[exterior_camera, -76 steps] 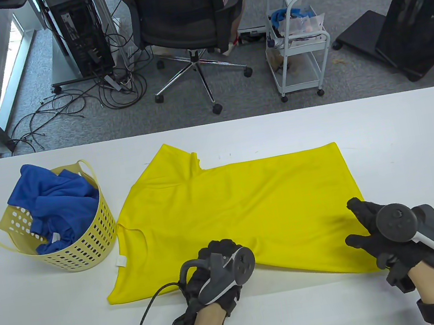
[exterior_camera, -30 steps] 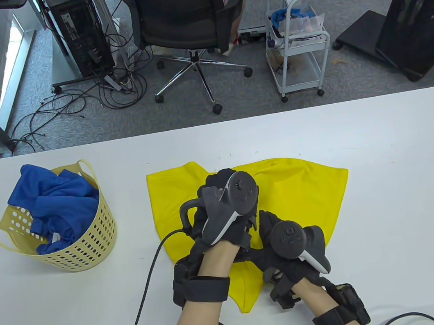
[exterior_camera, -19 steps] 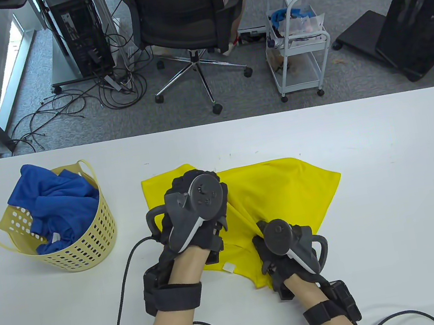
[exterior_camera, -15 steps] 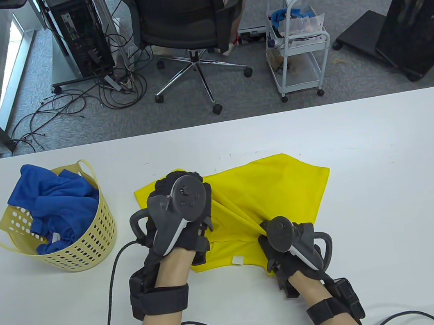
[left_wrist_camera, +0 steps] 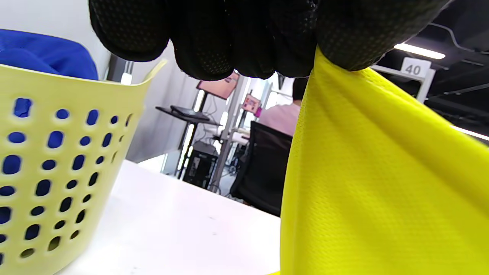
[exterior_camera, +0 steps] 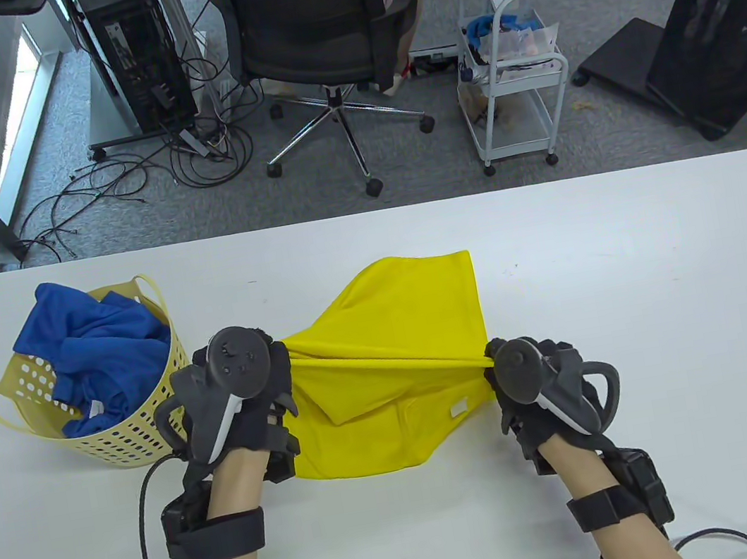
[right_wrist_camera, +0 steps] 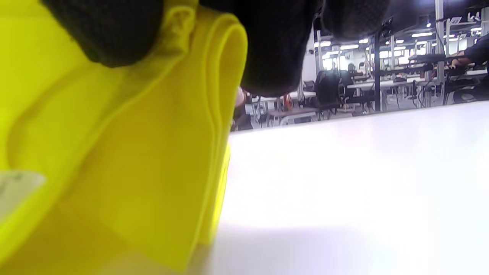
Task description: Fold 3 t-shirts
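a white table [exterior_camera: 663, 259] fills the near half of an office, with a chair and cart on the carpet beyond. at its middle you hold the yellow t-shirt [exterior_camera: 406, 302] stretched between both fists: your left hand [exterior_camera: 235, 395] clamps one end at 9 o'clock, your right hand [exterior_camera: 540, 380] pinches the doubled edge at 3 o'clock, cloth sagging to the table on both sides. the basket [exterior_camera: 149, 431] with blue shirts [exterior_camera: 97, 340] sits at 9 o'clock, just beside your left hand. you look mid-fold on the first shirt; next, lay the taut line down flat and square, keeping the edges aligned before you let go.
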